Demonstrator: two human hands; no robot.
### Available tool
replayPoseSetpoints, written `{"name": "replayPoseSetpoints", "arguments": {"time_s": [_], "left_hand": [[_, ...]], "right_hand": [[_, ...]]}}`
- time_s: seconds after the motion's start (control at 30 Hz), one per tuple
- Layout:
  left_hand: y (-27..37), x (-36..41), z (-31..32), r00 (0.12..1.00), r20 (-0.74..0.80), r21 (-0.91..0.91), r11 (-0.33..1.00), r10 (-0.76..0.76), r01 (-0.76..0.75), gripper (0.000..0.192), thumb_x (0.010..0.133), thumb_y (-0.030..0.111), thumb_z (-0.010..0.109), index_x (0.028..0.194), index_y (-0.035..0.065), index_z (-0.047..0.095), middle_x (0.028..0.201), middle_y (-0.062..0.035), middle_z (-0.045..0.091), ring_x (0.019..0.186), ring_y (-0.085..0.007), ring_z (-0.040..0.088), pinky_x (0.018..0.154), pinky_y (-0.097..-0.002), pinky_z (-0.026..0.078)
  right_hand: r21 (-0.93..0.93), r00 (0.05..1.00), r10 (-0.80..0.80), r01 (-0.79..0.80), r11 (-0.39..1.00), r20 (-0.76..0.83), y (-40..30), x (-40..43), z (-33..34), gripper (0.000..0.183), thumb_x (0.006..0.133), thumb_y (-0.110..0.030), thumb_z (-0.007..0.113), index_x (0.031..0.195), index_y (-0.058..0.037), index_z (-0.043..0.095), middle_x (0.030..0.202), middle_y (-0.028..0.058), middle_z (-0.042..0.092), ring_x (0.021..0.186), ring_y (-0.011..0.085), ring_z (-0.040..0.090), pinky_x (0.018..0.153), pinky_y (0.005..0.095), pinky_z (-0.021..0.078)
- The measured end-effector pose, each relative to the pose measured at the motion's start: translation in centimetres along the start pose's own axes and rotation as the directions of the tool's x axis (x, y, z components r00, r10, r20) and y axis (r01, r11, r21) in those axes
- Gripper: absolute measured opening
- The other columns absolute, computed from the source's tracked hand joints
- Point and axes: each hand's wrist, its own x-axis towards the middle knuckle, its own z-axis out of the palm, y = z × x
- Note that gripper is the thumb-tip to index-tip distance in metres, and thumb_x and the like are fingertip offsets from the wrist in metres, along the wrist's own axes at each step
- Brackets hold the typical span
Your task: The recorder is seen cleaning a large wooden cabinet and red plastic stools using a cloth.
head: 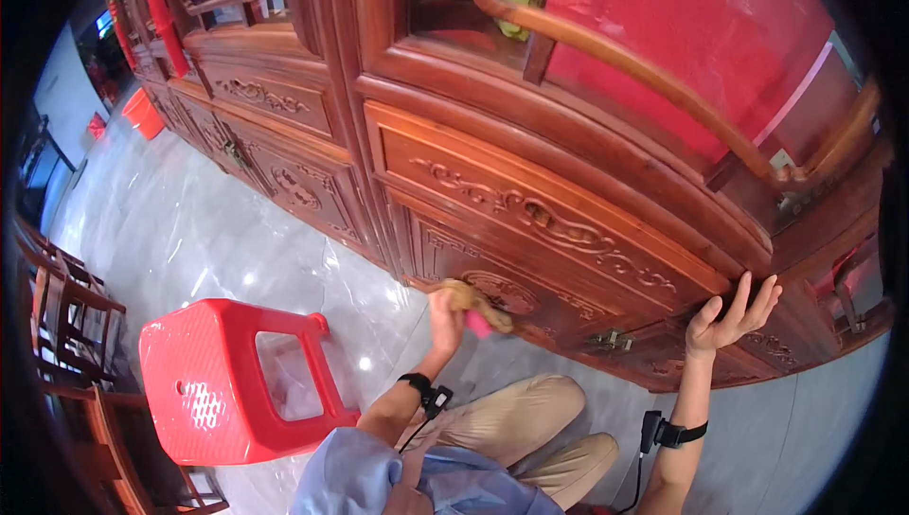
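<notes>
My left hand is closed on a tan-brown cloth, held against the lower carved door of a reddish-brown wooden cabinet. Something pink shows just under the cloth; what it is cannot be told. My right hand rests against the cabinet front at the right, fingers spread, near the end of a carved drawer panel. Below and to the left of that hand is a metal latch on the lower doors. Both wrists wear black straps with small devices and cables.
A red plastic stool stands on the glossy grey tile floor to my left. Wooden chairs are at the far left. An orange-red bucket stands by the cabinet's far end. Glass-fronted sections with curved wooden trim rise above the drawers.
</notes>
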Motion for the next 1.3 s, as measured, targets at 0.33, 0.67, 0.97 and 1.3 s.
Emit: {"name": "replayPoseSetpoints", "arguments": {"time_s": [0.33,0.67,0.97,1.3], "left_hand": [[17.1,4.8,3.5,0.828,-0.279,-0.533,0.796,-0.486,0.288,0.037,0.080,0.004,0.059,0.117,0.0001,0.052,0.109,-0.0134,0.049,0.107,-0.0279,0.050,0.096,-0.0402,0.040],[14.1,8.1,-0.5,0.925,-0.281,-0.074,0.955,0.255,-0.286,0.054,0.065,-0.005,0.064,0.117,0.0066,0.063,0.102,-0.0162,0.063,0.091,-0.0380,0.060,0.071,-0.0462,0.053],[-5.8,6.8,0.3,0.732,-0.522,-0.307,0.897,-0.439,0.319,0.042,0.083,0.004,0.067,0.124,0.0017,0.058,0.119,-0.0188,0.055,0.102,-0.0380,0.057,0.091,-0.0425,0.047],[2.6,-12.4,14.7,0.056,0.577,-0.584,-0.364,-0.815,0.725,0.026,0.105,0.024,0.044,0.126,0.0107,0.049,0.113,-0.0091,0.060,0.096,-0.0246,0.062,0.081,-0.0430,0.055]], "right_hand": [[-0.006,0.999,0.027,-0.027,1.000,-0.021,-1.4,0.6,0.6,0.048,0.105,-0.033,0.040,0.132,0.0027,0.056,0.151,0.0238,0.039,0.143,0.0407,0.031,0.116,0.0527,0.0268],[-0.046,0.999,0.014,-0.016,0.999,-0.035,-1.4,0.4,0.6,0.048,0.106,-0.033,0.038,0.134,0.0016,0.055,0.150,0.0219,0.040,0.142,0.0400,0.032,0.116,0.0532,0.0277],[-0.042,0.998,0.008,-0.011,0.999,-0.061,-1.3,0.6,1.1,0.048,0.106,-0.033,0.039,0.133,0.0038,0.055,0.150,0.0227,0.040,0.142,0.0395,0.033,0.117,0.0541,0.0268],[-0.012,0.996,0.019,-0.020,1.000,-0.085,-2.3,0.6,1.8,0.049,0.106,-0.032,0.038,0.133,0.0048,0.055,0.150,0.0232,0.041,0.141,0.0394,0.034,0.117,0.0540,0.0273]]}}
